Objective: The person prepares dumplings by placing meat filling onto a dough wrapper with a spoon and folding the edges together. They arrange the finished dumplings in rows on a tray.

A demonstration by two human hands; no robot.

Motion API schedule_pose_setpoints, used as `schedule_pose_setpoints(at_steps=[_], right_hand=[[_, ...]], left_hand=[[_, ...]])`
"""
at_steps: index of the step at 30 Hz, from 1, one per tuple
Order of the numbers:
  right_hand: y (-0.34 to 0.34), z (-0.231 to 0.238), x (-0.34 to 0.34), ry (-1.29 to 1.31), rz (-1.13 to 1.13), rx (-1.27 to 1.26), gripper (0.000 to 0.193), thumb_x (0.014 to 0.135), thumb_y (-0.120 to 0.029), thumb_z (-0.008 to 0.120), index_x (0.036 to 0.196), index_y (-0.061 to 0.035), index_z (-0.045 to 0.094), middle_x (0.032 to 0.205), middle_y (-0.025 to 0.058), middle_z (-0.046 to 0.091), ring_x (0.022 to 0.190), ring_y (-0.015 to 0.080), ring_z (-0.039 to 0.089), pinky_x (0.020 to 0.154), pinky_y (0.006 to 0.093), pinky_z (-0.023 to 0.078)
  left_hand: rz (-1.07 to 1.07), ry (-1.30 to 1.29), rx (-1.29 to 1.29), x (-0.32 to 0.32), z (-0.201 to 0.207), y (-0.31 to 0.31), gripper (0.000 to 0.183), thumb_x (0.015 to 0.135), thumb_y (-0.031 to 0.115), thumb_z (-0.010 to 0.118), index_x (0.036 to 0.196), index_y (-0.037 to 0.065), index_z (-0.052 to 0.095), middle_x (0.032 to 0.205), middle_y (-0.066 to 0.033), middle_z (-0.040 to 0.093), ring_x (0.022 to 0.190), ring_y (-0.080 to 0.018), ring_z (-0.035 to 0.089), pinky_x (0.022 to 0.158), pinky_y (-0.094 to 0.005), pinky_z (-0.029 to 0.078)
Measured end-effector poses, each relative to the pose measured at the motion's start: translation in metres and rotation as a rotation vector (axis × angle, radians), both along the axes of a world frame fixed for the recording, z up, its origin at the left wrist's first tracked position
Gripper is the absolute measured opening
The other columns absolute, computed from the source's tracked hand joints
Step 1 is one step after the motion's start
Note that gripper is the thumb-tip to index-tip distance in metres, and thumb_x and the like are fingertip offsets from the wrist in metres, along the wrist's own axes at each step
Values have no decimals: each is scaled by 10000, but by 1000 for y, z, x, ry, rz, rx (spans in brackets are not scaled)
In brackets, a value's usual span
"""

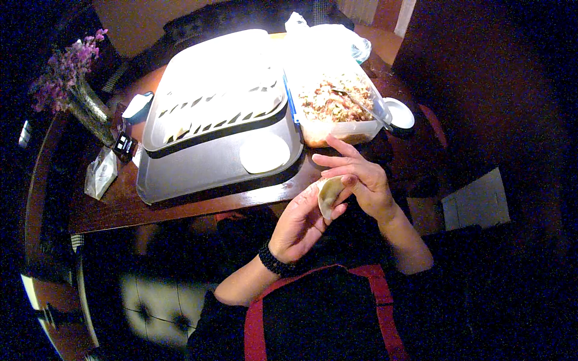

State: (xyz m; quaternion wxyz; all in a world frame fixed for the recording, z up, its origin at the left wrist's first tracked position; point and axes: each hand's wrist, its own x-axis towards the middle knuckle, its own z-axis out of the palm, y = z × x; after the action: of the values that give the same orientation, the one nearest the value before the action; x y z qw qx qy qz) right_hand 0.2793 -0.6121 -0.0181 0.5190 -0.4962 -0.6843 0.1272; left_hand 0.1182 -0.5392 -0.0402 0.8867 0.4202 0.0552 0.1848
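A half-moon dumpling (pixel 329 197) with pale dough is held up in front of the table's near edge. My left hand (pixel 302 222), with a black beaded bracelet on its wrist, closes around it from below. At its upper edge, the thumb of my right hand (pixel 368 183) presses against the dough, while some of that hand's fingers stretch out. Beyond the hands stands a clear plastic box (pixel 349 131) of chopped filling (pixel 337 99), with a metal spoon (pixel 374 114) resting in it. A white round piece (pixel 265 152), washed out by glare, lies on the lower grey tray (pixel 198 174).
An upper tray (pixel 158 129) overlaps the lower one and bears rows of pale, glare-washed pieces. To the left are a vase of purple flowers (pixel 90 105), a small packet (pixel 101 174) and a dark small box (pixel 124 146). A white lid-like disc (pixel 400 113) lies right of the filling.
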Motion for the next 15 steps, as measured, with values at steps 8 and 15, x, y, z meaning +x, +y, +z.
schedule_pose_setpoints(at_steps=[8,15], right_hand=[[5,-2,-9,46,-32,76,422,941,-349,399,1070,-4,605,1207,181,544,1289,338,314,1052,437,237],[11,-14,-17,243,-152,93,566,931,-462,355,1135,31,543,1249,185,502,1239,284,394,1025,396,298]], left_hand=[[-41,-78,-133,1,-6,3,417,928,216,469,1279,8,384,1251,-121,486,1118,-196,514,912,-314,468],[-68,-169,-473,-6,1,11,470,941,300,429,1323,48,323,1245,-166,479,1117,-265,513,921,-334,461]])
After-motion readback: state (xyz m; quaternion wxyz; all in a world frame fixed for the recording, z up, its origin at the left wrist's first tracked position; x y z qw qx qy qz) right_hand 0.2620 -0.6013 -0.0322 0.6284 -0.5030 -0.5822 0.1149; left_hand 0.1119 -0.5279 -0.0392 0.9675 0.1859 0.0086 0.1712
